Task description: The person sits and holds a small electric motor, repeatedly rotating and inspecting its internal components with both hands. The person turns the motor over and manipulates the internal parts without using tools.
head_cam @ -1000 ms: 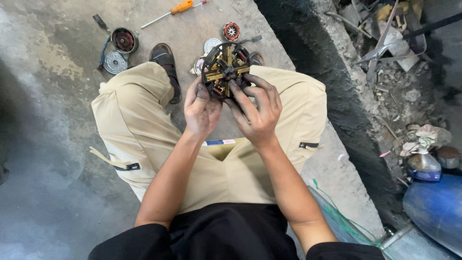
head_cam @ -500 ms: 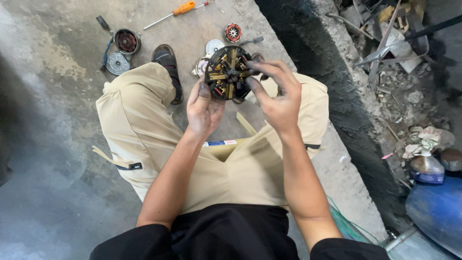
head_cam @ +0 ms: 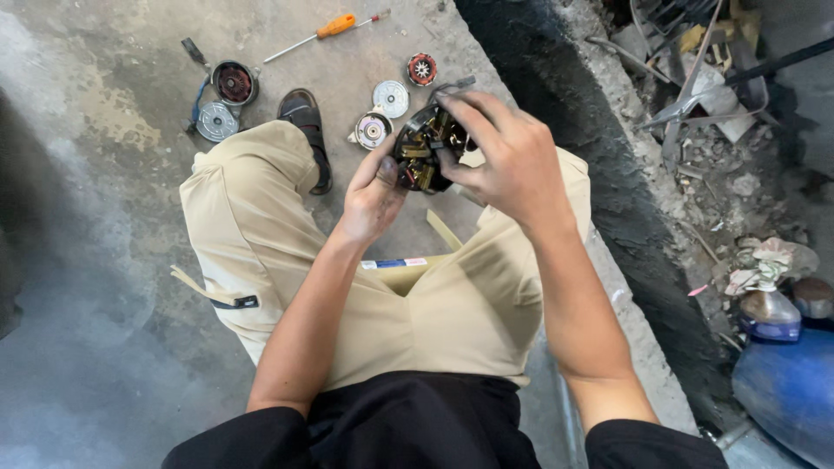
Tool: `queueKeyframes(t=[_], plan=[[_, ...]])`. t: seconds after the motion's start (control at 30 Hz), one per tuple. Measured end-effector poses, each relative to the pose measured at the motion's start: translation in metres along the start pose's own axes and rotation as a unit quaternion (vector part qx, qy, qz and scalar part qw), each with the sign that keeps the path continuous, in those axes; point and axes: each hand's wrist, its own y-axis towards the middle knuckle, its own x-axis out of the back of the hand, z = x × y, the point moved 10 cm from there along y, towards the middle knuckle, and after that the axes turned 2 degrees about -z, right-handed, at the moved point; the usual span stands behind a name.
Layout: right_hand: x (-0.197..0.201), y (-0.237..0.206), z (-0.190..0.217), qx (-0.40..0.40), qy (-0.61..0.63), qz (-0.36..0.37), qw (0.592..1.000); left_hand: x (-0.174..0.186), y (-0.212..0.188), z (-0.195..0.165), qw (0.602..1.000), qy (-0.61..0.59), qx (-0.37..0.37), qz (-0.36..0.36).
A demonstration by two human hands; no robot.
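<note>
I sit on a concrete floor (head_cam: 104, 330) with my knees up, in beige trousers. My left hand (head_cam: 372, 198) holds a round black motor part with brass-coloured pieces inside (head_cam: 419, 156) from its left side, thumb on its face. My right hand (head_cam: 508, 161) covers the part's right side, with its fingers curled over the top edge. The part is held up above my knees.
On the floor beyond my knees lie an orange-handled screwdriver (head_cam: 326, 30), a dark round motor housing (head_cam: 233, 82), a silver disc (head_cam: 215, 122), two more silver round parts (head_cam: 382, 113) and a small red rotor (head_cam: 422, 69). A rubble-filled ditch (head_cam: 695, 130) and a blue drum (head_cam: 790, 391) lie right.
My right hand has moved from under the motor part up over its right and top side. The view has shifted slightly lower.
</note>
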Motion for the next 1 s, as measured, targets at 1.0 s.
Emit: queueKeyframes(t=[1.0], plan=[[0.009,-0.029,-0.015,0.11,0.04,-0.04,0.992,-0.022,0.005,0.006,0.992,-0.103,0.069,-0.011]])
